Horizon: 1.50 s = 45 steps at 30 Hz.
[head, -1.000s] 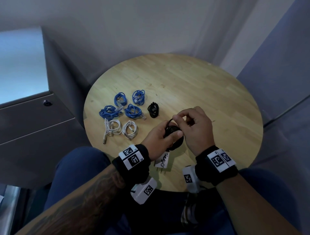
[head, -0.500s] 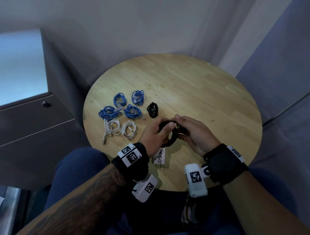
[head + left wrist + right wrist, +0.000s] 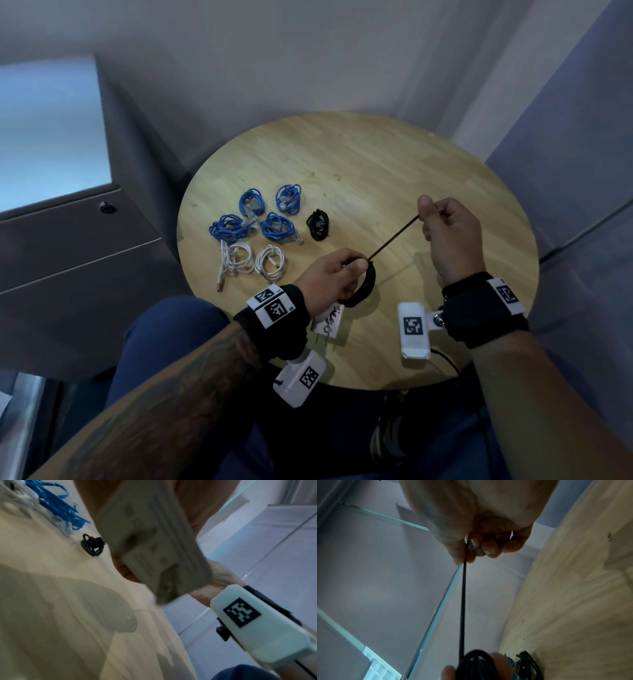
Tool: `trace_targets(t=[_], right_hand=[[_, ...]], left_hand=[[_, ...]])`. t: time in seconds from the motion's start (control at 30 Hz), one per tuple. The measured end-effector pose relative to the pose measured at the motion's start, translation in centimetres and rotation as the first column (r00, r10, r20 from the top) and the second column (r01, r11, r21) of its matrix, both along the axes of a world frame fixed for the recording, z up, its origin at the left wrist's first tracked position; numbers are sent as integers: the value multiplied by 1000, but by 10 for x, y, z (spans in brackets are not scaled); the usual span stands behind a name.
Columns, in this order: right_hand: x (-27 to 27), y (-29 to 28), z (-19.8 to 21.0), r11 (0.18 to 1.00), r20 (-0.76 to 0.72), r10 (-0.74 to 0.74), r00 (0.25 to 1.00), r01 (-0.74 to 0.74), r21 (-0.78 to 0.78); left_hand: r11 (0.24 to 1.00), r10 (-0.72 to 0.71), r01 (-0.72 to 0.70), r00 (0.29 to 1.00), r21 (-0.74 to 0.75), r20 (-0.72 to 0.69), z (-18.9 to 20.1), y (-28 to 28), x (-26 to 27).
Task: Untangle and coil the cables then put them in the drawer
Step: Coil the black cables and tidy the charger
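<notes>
My left hand (image 3: 337, 277) grips a black cable coil (image 3: 366, 286) over the near part of the round wooden table (image 3: 411, 171). A white plug block (image 3: 329, 320) hangs under that hand, and fills the left wrist view as a grey block (image 3: 150, 540). A taut black cable strand (image 3: 394, 238) runs from the coil up to my right hand (image 3: 445, 226), which pinches its end between thumb and fingers. In the right wrist view the strand (image 3: 463, 601) goes from the right hand's fingers (image 3: 477, 547) down to the coil (image 3: 476, 665).
Several coiled blue cables (image 3: 253, 216), two coiled white cables (image 3: 253, 262) and a small black coil (image 3: 318, 224) lie on the table's left half. A grey drawer cabinet (image 3: 68, 246) with a lock (image 3: 107, 207) stands left of the table. Grey walls close in behind.
My right hand has drawn away from the coil, up and to the right, pulling a length of cable out straight. My left hand stays on the coil.
</notes>
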State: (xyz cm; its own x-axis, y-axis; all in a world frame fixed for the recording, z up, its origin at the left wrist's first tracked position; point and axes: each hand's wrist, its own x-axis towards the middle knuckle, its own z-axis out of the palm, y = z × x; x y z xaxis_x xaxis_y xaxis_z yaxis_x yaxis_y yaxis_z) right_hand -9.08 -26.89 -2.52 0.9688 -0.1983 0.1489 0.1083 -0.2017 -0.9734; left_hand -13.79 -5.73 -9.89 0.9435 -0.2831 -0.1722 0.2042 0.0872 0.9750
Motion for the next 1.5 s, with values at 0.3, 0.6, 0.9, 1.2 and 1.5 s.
trace_targets(t=[0.3, 0.6, 0.9, 1.2, 1.5], right_hand=[[-19, -1, -22, 835, -130, 502, 855, -518, -182], [-28, 32, -27, 899, -256, 432, 865, -387, 207], [-46, 45, -19, 797, -168, 591, 789, -538, 275], [-53, 55, -18, 882, -32, 467, 883, -464, 80], [-42, 51, -30, 936, -50, 347, 937, -349, -47]], left_hand=[[960, 103, -97, 995, -264, 11, 13, 22, 5], [981, 86, -85, 996, -176, -6, 13, 17, 1], [943, 91, -113, 992, -314, -83, 17, 15, -1], [944, 85, -85, 996, -319, -16, 11, 13, 0], [985, 138, -125, 984, -117, 112, 10, 6, -3]])
